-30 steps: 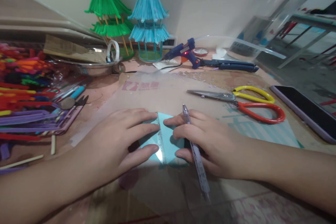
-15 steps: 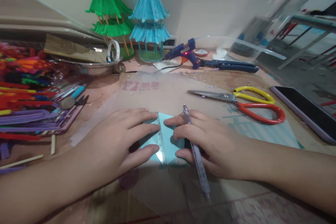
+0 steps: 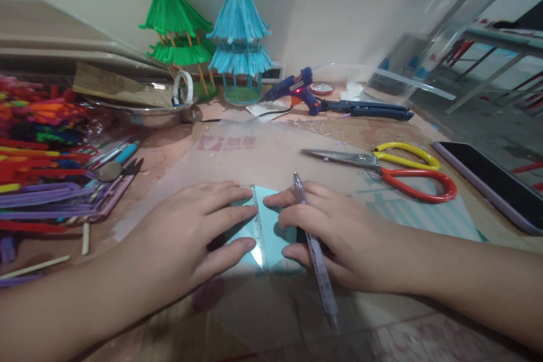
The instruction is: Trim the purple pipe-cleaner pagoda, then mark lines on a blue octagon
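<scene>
A light blue piece of card [image 3: 271,229] lies between my two hands, and a clear ruler [image 3: 259,232] rests across it with its edge running away from me. My left hand [image 3: 207,229] lies spread over the ruler and the card's left part, fingertips pressing near the ruler's edge. A pale purple pen [image 3: 319,266] is tucked between the fingers of my right hand [image 3: 322,226], its narrow end pointing away. The fingertips of that hand touch the card's right side. Both palms hide parts of the card.
Scissors with yellow and red handles [image 3: 407,172] lie beyond my right hand, beside a phone [image 3: 487,186]. Behind stand a blue glue gun [image 3: 294,89], a blue pagoda model [image 3: 240,39] and a green one [image 3: 173,22]. Colourful pipe cleaners [image 3: 42,192] fill the left side.
The view has tilted slightly, so everything sits a little lower in the picture. Both hands, the ruler and the pen keep nearly the same places.
</scene>
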`<state>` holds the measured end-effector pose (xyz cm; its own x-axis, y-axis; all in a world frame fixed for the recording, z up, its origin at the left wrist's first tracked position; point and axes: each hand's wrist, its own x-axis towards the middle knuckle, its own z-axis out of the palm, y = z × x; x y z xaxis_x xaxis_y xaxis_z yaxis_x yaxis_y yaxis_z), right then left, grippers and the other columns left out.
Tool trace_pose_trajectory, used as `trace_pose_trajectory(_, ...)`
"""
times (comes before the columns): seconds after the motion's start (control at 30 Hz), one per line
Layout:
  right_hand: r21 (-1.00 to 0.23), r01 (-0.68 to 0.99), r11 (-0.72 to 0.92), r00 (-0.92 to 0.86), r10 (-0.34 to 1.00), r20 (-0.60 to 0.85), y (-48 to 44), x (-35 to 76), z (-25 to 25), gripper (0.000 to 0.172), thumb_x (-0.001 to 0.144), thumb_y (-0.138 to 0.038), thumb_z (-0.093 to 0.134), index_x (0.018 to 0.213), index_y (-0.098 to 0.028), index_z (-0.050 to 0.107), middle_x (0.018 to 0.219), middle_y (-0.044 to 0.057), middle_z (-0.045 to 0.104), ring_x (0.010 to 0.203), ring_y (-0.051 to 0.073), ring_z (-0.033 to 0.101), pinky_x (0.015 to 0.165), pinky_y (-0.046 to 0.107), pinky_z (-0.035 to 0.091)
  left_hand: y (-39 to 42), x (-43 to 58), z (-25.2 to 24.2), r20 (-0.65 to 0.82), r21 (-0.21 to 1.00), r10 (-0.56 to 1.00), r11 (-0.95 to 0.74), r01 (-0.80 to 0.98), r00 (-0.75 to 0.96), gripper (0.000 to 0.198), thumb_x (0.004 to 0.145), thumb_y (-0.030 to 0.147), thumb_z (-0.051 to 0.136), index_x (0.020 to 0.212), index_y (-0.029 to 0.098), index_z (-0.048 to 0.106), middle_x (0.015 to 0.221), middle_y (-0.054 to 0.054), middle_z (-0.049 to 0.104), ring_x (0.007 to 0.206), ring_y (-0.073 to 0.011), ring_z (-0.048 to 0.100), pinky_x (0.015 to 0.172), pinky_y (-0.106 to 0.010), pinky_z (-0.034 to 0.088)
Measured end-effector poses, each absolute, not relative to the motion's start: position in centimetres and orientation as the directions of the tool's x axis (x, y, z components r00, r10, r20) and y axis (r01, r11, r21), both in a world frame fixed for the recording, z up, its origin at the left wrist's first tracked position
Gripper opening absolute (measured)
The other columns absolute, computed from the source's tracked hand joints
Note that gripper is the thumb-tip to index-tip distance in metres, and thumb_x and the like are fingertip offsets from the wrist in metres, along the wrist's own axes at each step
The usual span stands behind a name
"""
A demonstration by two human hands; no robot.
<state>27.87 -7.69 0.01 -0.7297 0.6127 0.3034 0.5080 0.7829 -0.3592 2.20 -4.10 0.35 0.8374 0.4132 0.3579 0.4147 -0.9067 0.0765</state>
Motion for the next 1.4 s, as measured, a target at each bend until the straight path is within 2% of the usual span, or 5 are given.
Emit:
trace_pose_trajectory(0.23,-0.37,0.503,0.781,-0.729,0.614,0.304,-7.67,27.81,-0.08,0.02,0.099,-0.03,0.055,0.102,-0.011,0.062,0.121,0.023,0.068,0.109,0.032,0.063,0.091,0.044,0.049,-4.22,2.12,0.29,0.347,0.057,0.431,-0.896,0.44,0.833,0.036,0.103,0.038,0.046,0.119,0.017,0.07,0.126,-0.014,0.071,0.115,-0.0309,0.069,0.095,-0.05,0.06)
trace_pose_trajectory(0.9,-0.364,0.502,0.784,-0.727,0.611,0.314,-7.6,27.78,-0.11,0.021,0.1,-0.031,0.054,0.102,-0.012,0.062,0.121,0.022,0.068,0.106,0.03,0.061,0.09,0.043,0.049,-4.44,2.28,0.48,0.327,-0.008,0.433,-0.887,0.461,0.84,0.041,0.105,0.039,0.04,0.121,0.016,0.07,0.125,-0.015,0.072,0.112,-0.0309,0.07,0.091,-0.048,0.062)
trace_pose_trajectory(1.17,-0.366,0.493,0.789,-0.73,0.604,0.319,-7.52,27.75,-0.05,0.02,0.1,-0.031,0.054,0.101,-0.013,0.062,0.121,0.022,0.068,0.106,0.03,0.061,0.09,0.043,0.048,-4.37,2.02,0.52,0.298,0.043,0.47,-0.876,0.48,0.831,0.038,0.103,0.041,0.044,0.124,0.021,0.069,0.13,-0.011,0.07,0.116,-0.029,0.068,0.096,-0.044,0.06)
trace_pose_trajectory(1.4,-0.369,0.487,0.792,-0.73,0.601,0.325,-7.64,27.79,-0.03,0.021,0.099,-0.03,0.055,0.101,-0.01,0.063,0.12,0.023,0.067,0.105,0.03,0.061,0.09,0.042,0.048,-4.44,1.97,0.39,0.317,0.033,0.456,-0.882,0.471,0.832,0.038,0.104,0.039,0.043,0.124,0.019,0.069,0.129,-0.012,0.07,0.117,-0.0282,0.068,0.097,-0.044,0.06)
